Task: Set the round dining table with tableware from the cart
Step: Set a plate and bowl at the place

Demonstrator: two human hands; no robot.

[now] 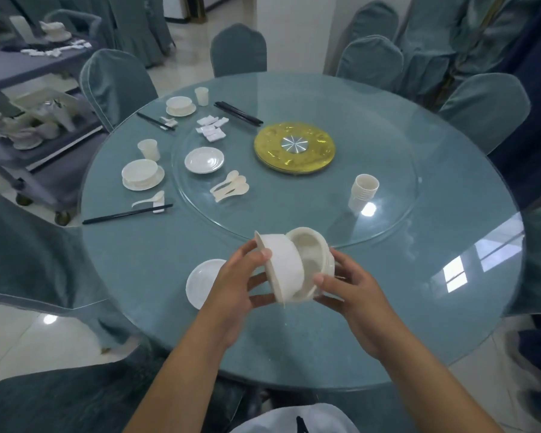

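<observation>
My left hand (pixel 231 285) fingers curl round one tilted bowl (pixel 283 267); right hand (pixel 350 292) grips bowl stack (pixel 313 260). One plate (pixel 200 282) at 9 o'clock.

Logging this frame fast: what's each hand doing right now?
Left hand: grips one white bowl, pulling it off the stack.
Right hand: holds the remaining stack of bowls.

Between your fingers (pixel 264 254) you see plain cream-white round plastic bowls (pixel 286 270); beyond your fingertips, a blue-green glass-topped round table (pixel 388 292) and a gold round metal disc (pixel 294 146).
</observation>
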